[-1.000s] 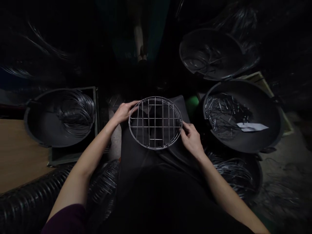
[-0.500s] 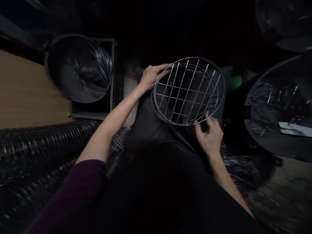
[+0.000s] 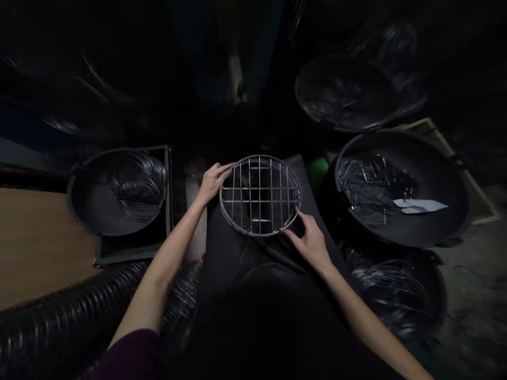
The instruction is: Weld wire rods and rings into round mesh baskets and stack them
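Steel wire round rack (image 3: 259,201) — left hand (image 3: 215,183) grasping rim — right hand (image 3: 311,244) open, just beside

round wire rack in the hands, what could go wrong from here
The round wire rack could slide off the dark cloth, since the left hand alone seems to hold its rim while the right hand sits just below it. Loose wire pieces in the black basin might scratch the bare right forearm if it reaches in.

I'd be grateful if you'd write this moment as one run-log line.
left hand: holding round wire rack rim | right hand: at rack edge | nearby: black basin of wire pieces
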Available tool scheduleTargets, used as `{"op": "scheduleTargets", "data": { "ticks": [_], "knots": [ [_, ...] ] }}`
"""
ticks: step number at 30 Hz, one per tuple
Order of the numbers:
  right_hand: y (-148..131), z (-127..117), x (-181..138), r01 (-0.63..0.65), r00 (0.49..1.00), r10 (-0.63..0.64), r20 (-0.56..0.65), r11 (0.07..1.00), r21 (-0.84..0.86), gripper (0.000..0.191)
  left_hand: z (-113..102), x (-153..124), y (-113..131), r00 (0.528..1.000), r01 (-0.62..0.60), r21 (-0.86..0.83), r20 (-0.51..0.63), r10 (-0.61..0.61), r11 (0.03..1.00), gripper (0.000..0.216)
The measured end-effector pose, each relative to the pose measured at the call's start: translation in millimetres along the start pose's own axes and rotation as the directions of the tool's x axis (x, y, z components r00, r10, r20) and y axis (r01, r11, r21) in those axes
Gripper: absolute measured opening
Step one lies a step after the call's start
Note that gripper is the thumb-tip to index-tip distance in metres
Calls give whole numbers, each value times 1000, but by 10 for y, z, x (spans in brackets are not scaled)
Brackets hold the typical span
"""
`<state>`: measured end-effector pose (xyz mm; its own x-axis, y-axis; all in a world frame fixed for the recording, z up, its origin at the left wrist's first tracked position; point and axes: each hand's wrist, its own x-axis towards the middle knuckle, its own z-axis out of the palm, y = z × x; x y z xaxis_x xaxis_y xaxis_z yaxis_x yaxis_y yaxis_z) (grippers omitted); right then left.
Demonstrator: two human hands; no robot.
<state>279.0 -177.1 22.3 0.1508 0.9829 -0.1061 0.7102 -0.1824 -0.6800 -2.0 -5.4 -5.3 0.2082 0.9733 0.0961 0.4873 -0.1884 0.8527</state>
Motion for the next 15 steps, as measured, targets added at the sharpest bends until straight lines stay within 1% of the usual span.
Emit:
{"op": "scheduleTargets", "data": {
  "ticks": [2,3,4,6,7,9,11,15],
  "knots": [
    [-26,-176,95,-28,999,33,-37,992,122,51,-101,-16,114,997,73,-66,-27,-75,995,51],
    [-56,-246,155,-43,997,53,-50,985,168,47,-140,-15,176,995,100,-105,4,-100,990,53],
    [-94,-297,218,-56,996,68,-50,975,214,45,-168,-7,239,992,116,-138,65,-108,984,54],
    [-186,-342,338,-99,994,107,-8,940,325,47,-200,24,360,977,119,-153,196,-88,981,55],
    [-232,-342,382,-134,990,139,16,913,386,50,-208,38,411,970,114,-137,229,-80,984,55],
    [-304,-318,423,-203,976,216,30,851,484,56,-223,45,474,966,111,-99,243,-84,989,55],
    [-333,-287,416,-227,967,253,20,828,513,58,-236,26,481,964,106,-81,253,-82,991,55],
    [-268,-246,397,-156,983,183,-18,883,443,53,-219,38,416,961,45,-89,277,-19,995,55]
  ]
}}
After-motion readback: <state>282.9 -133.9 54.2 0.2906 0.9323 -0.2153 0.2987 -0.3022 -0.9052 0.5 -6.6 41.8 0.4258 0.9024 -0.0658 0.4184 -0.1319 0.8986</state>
